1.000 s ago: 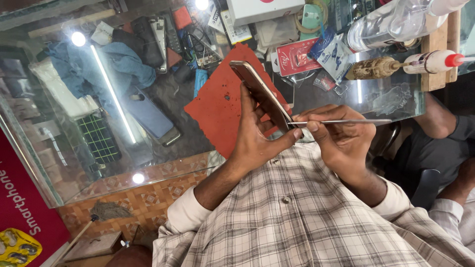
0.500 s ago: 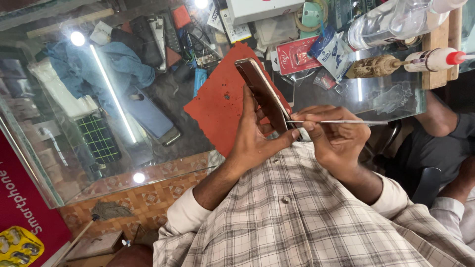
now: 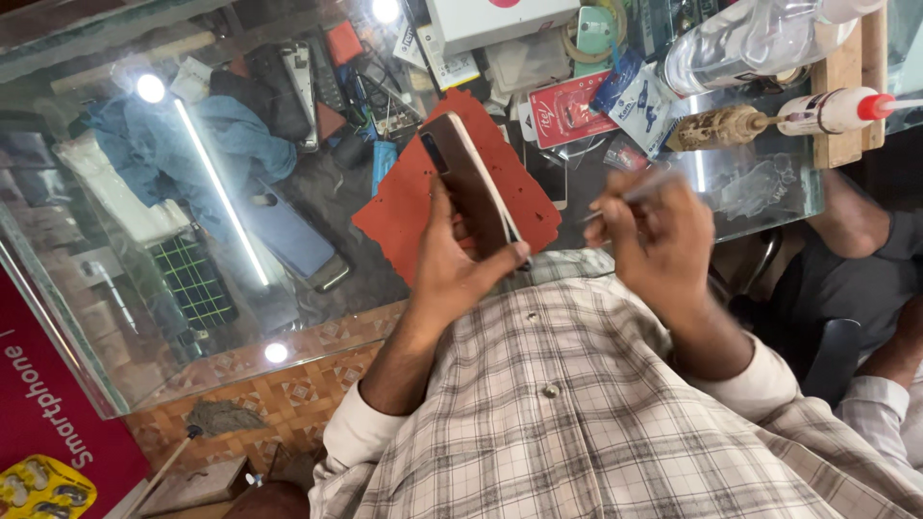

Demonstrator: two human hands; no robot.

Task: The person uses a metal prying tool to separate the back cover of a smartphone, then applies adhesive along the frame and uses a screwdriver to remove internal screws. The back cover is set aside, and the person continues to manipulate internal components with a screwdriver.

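Observation:
My left hand (image 3: 460,271) grips a brown smartphone (image 3: 470,180), held edge-on and tilted over a red mat (image 3: 404,216) on the glass counter. My right hand (image 3: 661,235) is closed around a thin metal tool (image 3: 623,199), likely tweezers. The tool's tip is a little to the right of the phone's lower end and apart from it. The right hand is blurred by motion.
The glass counter (image 3: 288,317) covers a display with phones, a blue cloth and small packets. A clear plastic bottle (image 3: 745,43), a white glue bottle with red cap (image 3: 832,111) and a wooden block (image 3: 846,86) stand at the upper right. Another person's arm (image 3: 860,216) rests at the right.
My right hand has pulled the metal tool away from the phone's lower edge, moving right and up. The left hand still holds the phone, shifted slightly left.

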